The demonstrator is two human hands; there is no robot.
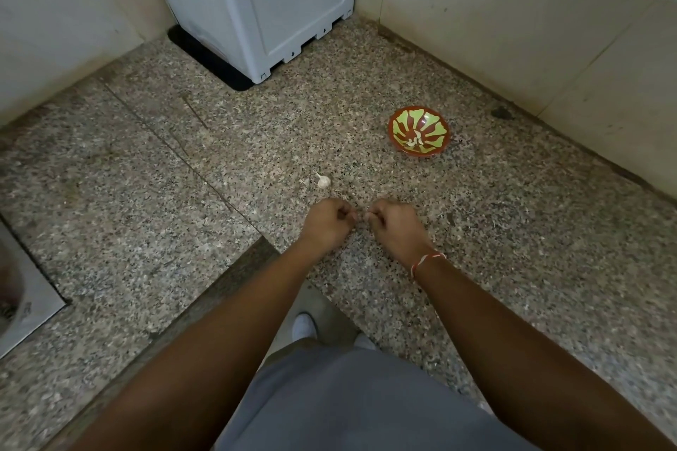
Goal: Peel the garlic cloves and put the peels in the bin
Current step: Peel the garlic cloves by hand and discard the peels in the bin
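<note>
My left hand (328, 223) and my right hand (394, 227) are held close together just above the speckled stone counter (183, 194), fingers curled, fingertips nearly meeting. They pinch a small garlic clove (362, 217) between them, and the fingers hide most of it. A white garlic bulb (323, 181) lies on the counter just beyond my left hand, with a small pale scrap beside it. Further right stands a red and green bowl (418, 131) with pale garlic pieces inside.
A white plastic box-shaped unit (263, 0) stands on a black mat in the back corner. Walls close the counter at the back and right. A steel sink edge (25, 304) shows at the far left. Below, the floor and my white shoes (304, 326) are visible.
</note>
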